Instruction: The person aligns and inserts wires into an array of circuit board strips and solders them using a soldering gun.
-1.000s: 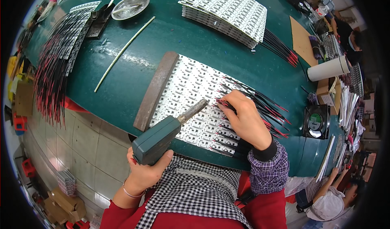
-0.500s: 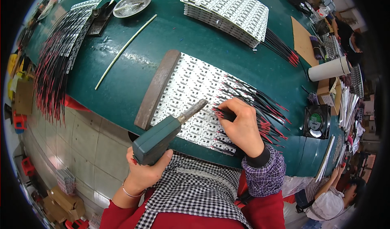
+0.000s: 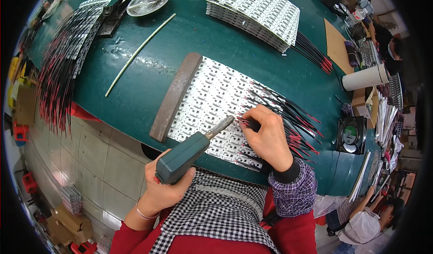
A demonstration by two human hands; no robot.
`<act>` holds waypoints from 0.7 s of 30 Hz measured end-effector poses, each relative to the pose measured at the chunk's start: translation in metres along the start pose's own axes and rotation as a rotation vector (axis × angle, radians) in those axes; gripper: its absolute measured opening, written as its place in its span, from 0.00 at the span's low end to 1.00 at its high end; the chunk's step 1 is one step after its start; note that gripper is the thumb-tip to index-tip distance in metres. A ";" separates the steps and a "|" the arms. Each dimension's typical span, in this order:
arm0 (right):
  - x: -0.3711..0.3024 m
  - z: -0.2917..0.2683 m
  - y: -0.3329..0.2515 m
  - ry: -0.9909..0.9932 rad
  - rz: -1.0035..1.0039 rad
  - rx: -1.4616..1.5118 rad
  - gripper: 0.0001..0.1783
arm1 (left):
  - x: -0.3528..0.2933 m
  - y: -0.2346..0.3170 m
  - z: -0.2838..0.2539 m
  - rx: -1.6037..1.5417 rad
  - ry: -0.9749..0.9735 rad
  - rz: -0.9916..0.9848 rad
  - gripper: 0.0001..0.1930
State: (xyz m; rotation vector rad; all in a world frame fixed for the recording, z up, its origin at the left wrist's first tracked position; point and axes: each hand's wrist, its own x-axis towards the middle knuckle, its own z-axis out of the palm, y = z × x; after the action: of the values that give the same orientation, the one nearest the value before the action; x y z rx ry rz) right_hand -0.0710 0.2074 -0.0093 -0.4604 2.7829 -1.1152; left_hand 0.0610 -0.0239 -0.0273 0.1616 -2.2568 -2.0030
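My left hand [image 3: 164, 186] grips a dark green soldering gun [image 3: 184, 157], its metal tip pointing up and right, close to my right fingertips. Beneath it lies a white circuit board panel [image 3: 212, 89] covered in rows of small parts. My right hand [image 3: 269, 137] pinches thin black-and-red wires [image 3: 244, 120] over the panel's right part; their exact ends are partly hidden by the fingers. More black wires with red tips [image 3: 288, 105] run off the panel's right edge. A brown bar [image 3: 177, 96] rests along the panel's left edge.
A stack of white panels [image 3: 252, 13] stands at the back, wires trailing right. Wired panels [image 3: 67, 64] hang over the left table edge. A metal bowl [image 3: 148, 3], a pale thin rod [image 3: 140, 51], a fan [image 3: 352, 135] and a white cylinder [image 3: 365, 76] are around. People work at right.
The soldering gun has moved to the right with my left hand, bringing its tip nearer my right fingers. My right hand has stayed almost in place, still pinching the wires.
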 end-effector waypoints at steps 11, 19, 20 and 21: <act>0.000 0.000 0.000 -0.002 -0.001 -0.019 0.07 | 0.003 0.006 -0.002 0.100 -0.067 0.058 0.09; 0.002 0.000 0.005 0.001 -0.030 -0.004 0.08 | -0.003 0.004 -0.004 0.084 -0.046 0.042 0.11; 0.003 -0.001 0.005 -0.016 -0.015 0.015 0.08 | -0.003 0.005 -0.004 0.089 -0.047 0.047 0.11; 0.004 -0.002 0.005 -0.030 0.003 0.032 0.09 | -0.003 0.004 -0.004 0.087 -0.048 0.047 0.11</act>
State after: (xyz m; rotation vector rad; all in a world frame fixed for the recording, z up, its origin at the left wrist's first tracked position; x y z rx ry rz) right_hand -0.0761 0.2115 -0.0113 -0.4657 2.7349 -1.1401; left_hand 0.0649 -0.0268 -0.0229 0.0683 -2.3556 -1.9074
